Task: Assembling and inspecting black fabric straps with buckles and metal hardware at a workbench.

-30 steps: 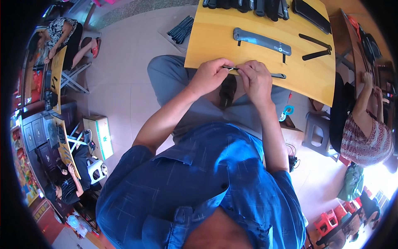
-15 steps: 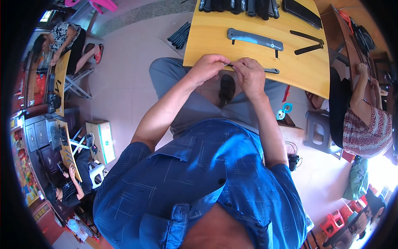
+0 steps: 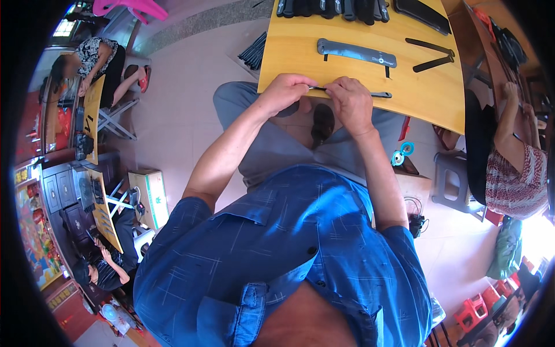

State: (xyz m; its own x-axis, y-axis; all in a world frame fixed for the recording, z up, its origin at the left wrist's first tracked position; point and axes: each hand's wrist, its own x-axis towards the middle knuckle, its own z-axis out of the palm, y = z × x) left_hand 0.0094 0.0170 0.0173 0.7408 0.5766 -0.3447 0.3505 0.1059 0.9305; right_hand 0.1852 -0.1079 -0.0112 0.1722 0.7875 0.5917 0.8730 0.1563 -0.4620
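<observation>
At the near edge of the yellow table (image 3: 430,107), my left hand (image 3: 284,93) and my right hand (image 3: 351,105) are both closed, a short gap apart. A thin black strip (image 3: 318,88) spans that gap, pinched at both ends; a small shiny bit shows by my left fingertips. From behind my right hand a narrow grey end piece (image 3: 381,95) sticks out over the tabletop; whether it joins the strip is hidden. Beyond my hands lies a long grey sleeve-like band (image 3: 355,53), with black tabs poking out under it. Two black straps (image 3: 430,53) lie to its right.
Several grey and black bands (image 3: 332,8) line the far edge, beside a black tray-like case (image 3: 422,14). Dark strips (image 3: 252,52) lie in a bundle left of the table. A grey stool (image 3: 454,179) stands at right. Other people sit at tables on both sides.
My hands have drawn slightly apart, so more of the black strip shows between them. The whole view has shifted a little; the things on the table lie as before.
</observation>
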